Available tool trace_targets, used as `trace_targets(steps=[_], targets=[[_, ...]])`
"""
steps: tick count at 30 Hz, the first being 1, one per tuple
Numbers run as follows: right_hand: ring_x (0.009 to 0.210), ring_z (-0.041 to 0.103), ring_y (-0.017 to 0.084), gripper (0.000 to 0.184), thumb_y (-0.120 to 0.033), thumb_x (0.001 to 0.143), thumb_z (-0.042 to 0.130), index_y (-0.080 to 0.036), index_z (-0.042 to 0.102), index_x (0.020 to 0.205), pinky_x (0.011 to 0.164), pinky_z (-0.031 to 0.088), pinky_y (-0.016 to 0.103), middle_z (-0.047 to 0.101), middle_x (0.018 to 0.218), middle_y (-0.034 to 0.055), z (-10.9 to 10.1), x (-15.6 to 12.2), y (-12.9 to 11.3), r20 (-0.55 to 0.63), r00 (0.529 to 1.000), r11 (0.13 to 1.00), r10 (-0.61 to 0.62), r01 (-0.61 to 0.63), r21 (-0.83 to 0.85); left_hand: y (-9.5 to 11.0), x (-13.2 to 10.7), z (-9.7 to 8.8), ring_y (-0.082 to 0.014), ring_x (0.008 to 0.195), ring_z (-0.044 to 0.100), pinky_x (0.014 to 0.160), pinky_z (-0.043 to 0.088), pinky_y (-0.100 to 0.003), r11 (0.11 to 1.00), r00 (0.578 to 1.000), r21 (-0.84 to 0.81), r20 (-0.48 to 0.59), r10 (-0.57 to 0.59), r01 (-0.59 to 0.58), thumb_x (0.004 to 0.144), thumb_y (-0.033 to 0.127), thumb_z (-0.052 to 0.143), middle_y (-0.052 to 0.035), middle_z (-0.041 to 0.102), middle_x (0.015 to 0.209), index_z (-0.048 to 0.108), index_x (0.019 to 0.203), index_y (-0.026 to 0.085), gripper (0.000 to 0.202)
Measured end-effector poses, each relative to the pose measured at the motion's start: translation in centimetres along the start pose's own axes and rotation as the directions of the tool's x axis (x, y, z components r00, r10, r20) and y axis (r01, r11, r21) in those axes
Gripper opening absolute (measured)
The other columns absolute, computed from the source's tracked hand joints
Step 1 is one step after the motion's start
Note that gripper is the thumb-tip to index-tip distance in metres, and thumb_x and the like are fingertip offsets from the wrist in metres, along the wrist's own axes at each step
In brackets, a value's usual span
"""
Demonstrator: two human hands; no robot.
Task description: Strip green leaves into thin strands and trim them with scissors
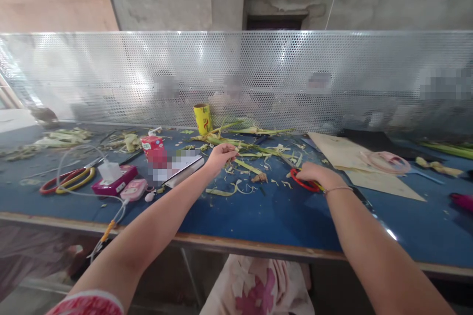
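Leaf scraps (236, 188) litter the worktop (258, 219) below the yellow can (203, 118), and long stalks (258, 131) beside it remain whole. The left hand's (220, 153) fingers pinch one green stalk (247, 147). The right hand's (318, 173) fingers seem curled round red-handled scissors (303, 185), farther right of the can.

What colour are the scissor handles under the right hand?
Red scissor handles; the head view shows them best.

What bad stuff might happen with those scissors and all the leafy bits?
The right hand rests on the red scissors, close to the left hand on the green stalk: fingers might get nicked. Loose leaf scraps could slide off the blue table. The white cable dangling over the edge might snag.
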State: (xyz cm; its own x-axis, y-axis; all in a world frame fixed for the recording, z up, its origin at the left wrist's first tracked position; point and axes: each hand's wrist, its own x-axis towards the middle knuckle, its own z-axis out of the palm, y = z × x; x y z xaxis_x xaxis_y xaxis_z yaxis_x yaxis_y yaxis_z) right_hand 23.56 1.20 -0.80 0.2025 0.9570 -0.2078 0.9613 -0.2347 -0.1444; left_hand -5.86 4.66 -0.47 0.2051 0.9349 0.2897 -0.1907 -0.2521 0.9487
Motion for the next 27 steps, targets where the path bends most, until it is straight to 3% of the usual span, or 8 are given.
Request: trace_targets(steps=[5, 8, 13, 16, 19, 27], targets=[[0.079, 0.063, 0.025, 0.026, -0.030, 0.073, 0.053, -0.011, 0.067, 0.086, 0.060, 0.043, 0.029, 0.067, 0.091, 0.0188, -0.2, 0.8, 1.2, -0.168, 0.986, 1.000, 0.001, -0.002, -0.008, 0.0, -0.5, 0.5, -0.0066, 0.055, 0.052, 0.056, 0.039, -0.021, 0.999, 0.999, -0.003, -0.003, 0.047, -0.047, 0.067, 0.021, 0.068, -0.0010, 0.063, 0.066, 0.053, 0.082, 0.014, 0.022], [0.078, 0.063, 0.026, 0.031, -0.038, 0.078, 0.050, -0.011, 0.064, 0.083, 0.060, 0.042, 0.029, 0.066, 0.087, 0.0200, -0.9, 0.3, 0.9, -0.279, 0.960, 0.997, -0.005, 0.025, 0.069, 0.4, -0.8, 0.8, -0.0055, 0.052, 0.049, 0.053, 0.037, -0.019, 0.998, 0.999, -0.056, -0.046, 0.024, -0.026, 0.071, 0.019, 0.065, -0.0004, 0.062, 0.066, 0.048, 0.087, 0.015, 0.023], [0.082, 0.061, 0.023, 0.044, -0.052, 0.076, 0.055, -0.016, 0.052, 0.101, 0.064, 0.043, 0.027, 0.065, 0.096, 0.0134, -1.1, -1.2, -1.1, -0.516, 0.846, 0.892, -0.132, 0.328, 0.310, 1.3, -1.2, 1.2, -0.0021, 0.045, 0.039, 0.049, 0.032, -0.017, 0.971, 0.998, -0.235, -0.020, -0.053, 0.046, 0.072, 0.017, 0.064, 0.0012, 0.058, 0.062, 0.048, 0.079, 0.015, 0.018], [0.079, 0.060, 0.022, 0.048, -0.053, 0.077, 0.054, -0.018, 0.045, 0.108, 0.064, 0.044, 0.028, 0.063, 0.097, 0.0116, -0.4, -1.9, -2.4, -0.456, 0.836, 0.798, -0.305, 0.485, 0.357, 1.5, -1.3, 1.1, -0.0014, 0.045, 0.037, 0.046, 0.030, -0.016, 0.958, 0.999, -0.282, 0.023, -0.044, 0.049, 0.070, 0.020, 0.068, 0.0010, 0.055, 0.061, 0.051, 0.071, 0.013, 0.019], [0.080, 0.060, 0.023, 0.050, -0.057, 0.077, 0.052, -0.020, 0.043, 0.109, 0.067, 0.045, 0.031, 0.061, 0.100, 0.0105, 0.2, -2.6, -3.3, -0.319, 0.835, 0.761, -0.448, 0.544, 0.354, 1.4, -1.1, 1.0, -0.0019, 0.047, 0.040, 0.046, 0.032, -0.016, 0.936, 0.999, -0.352, 0.015, -0.028, 0.031, 0.069, 0.021, 0.070, 0.0015, 0.054, 0.061, 0.052, 0.069, 0.013, 0.020], [0.088, 0.058, 0.026, 0.047, -0.056, 0.078, 0.050, -0.018, 0.042, 0.105, 0.076, 0.044, 0.037, 0.059, 0.100, 0.0125, 1.0, -3.4, -4.8, -0.285, 0.792, 0.738, -0.540, 0.608, 0.292, 1.5, -1.2, 1.2, -0.0036, 0.053, 0.048, 0.050, 0.038, -0.015, 0.909, 0.999, -0.417, -0.024, -0.037, 0.024, 0.070, 0.018, 0.069, 0.0020, 0.056, 0.064, 0.052, 0.073, 0.015, 0.018]])
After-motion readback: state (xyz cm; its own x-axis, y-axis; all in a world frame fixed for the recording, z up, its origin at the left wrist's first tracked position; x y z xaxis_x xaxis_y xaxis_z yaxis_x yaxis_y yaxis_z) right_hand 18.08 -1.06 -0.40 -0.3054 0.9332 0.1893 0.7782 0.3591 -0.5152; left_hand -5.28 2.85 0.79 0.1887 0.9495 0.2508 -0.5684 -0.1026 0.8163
